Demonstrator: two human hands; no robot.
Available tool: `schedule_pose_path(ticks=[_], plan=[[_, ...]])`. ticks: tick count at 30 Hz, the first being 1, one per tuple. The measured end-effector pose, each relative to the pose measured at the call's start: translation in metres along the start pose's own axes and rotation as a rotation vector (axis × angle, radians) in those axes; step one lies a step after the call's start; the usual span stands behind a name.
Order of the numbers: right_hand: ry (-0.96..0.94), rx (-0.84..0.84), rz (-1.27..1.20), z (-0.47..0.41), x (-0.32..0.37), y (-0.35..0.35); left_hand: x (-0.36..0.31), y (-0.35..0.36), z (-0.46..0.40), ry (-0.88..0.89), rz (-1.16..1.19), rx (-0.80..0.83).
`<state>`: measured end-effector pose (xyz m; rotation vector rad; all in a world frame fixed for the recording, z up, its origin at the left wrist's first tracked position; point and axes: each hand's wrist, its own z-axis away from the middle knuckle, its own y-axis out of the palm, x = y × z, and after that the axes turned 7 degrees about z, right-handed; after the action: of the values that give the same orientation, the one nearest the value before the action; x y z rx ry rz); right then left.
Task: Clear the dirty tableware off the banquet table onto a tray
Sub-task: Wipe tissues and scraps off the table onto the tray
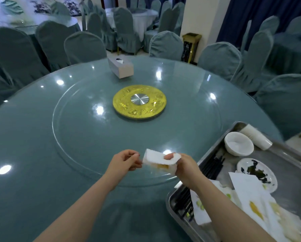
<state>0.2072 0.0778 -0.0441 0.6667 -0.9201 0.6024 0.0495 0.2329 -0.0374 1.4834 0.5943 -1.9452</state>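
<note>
A white napkin with a yellow stain is held above the near edge of the glass turntable. My right hand grips its right end, fingers curled round it. My left hand pinches its left edge. At the right, a steel tray rests on the table edge. It carries a white bowl, stacked white cups, a dirty plate with dark scraps, black chopsticks and stained napkins.
A grey tissue box stands at the far side of the round teal table. A gold disc marks the turntable's centre. Covered chairs ring the table, with more tables behind.
</note>
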Motion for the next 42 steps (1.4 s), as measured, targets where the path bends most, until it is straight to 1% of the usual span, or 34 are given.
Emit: schedule_pose_path(ticks=[2,4,5,7,9,11,13,14,16,18,19,21,22,25,28,32,34,36,38,42], plan=[[-0.014,-0.132,-0.094,-0.01,0.001,-0.024,0.009,0.0,-0.019,-0.004,-0.044,-0.029],[-0.027,-0.31,-0.146,-0.021,0.002,-0.048,0.019,-0.006,-0.038,0.016,-0.202,-0.086],[-0.045,-0.395,-0.087,-0.029,0.003,-0.061,0.025,-0.009,-0.05,0.017,-0.292,-0.1],[-0.109,-0.585,0.232,-0.043,0.009,-0.082,0.034,-0.015,-0.068,-0.004,-0.52,-0.085],[-0.177,-0.748,0.52,-0.059,0.015,-0.098,0.043,-0.021,-0.085,-0.061,-0.806,-0.041],[-0.257,-0.874,0.641,-0.076,0.023,-0.106,0.054,-0.027,-0.096,-0.153,-1.088,0.001],[-0.354,-0.956,0.724,-0.096,0.031,-0.111,0.065,-0.032,-0.1,-0.215,-1.242,0.05],[-0.392,-0.944,0.793,-0.107,0.032,-0.112,0.069,-0.033,-0.1,-0.22,-1.276,0.072],[-0.398,-0.816,0.96,-0.129,0.027,-0.112,0.075,-0.034,-0.1,-0.177,-1.334,0.098],[-0.279,-0.665,1.07,-0.146,0.02,-0.109,0.076,-0.038,-0.098,-0.104,-1.381,0.104],[-0.209,-0.629,1.084,-0.153,0.016,-0.107,0.076,-0.041,-0.097,-0.075,-1.387,0.111],[-0.112,-0.616,1.097,-0.163,0.013,-0.105,0.075,-0.045,-0.094,-0.04,-1.353,0.137],[-0.094,-0.605,1.137,-0.167,0.013,-0.104,0.075,-0.046,-0.092,-0.026,-1.322,0.149],[-0.125,-0.556,1.302,-0.168,0.01,-0.098,0.074,-0.046,-0.089,0.009,-1.216,0.158],[-0.216,-0.477,1.322,-0.152,-0.003,-0.075,0.071,-0.04,-0.082,0.017,-1.056,0.13],[-0.263,-0.313,1.183,-0.123,-0.036,-0.024,0.066,-0.041,-0.059,0.008,-0.907,0.012],[-0.299,-0.219,1.2,-0.113,-0.052,-0.002,0.065,-0.045,-0.042,0.022,-0.855,-0.052],[-0.284,-0.14,1.23,-0.102,-0.061,0.013,0.062,-0.051,-0.024,0.024,-0.817,-0.1],[-0.23,-0.057,1.269,-0.09,-0.066,0.022,0.061,-0.06,-0.007,0.026,-0.799,-0.13],[-0.163,0.075,1.362,-0.067,-0.076,0.034,0.06,-0.07,0.026,0.036,-0.766,-0.146]])
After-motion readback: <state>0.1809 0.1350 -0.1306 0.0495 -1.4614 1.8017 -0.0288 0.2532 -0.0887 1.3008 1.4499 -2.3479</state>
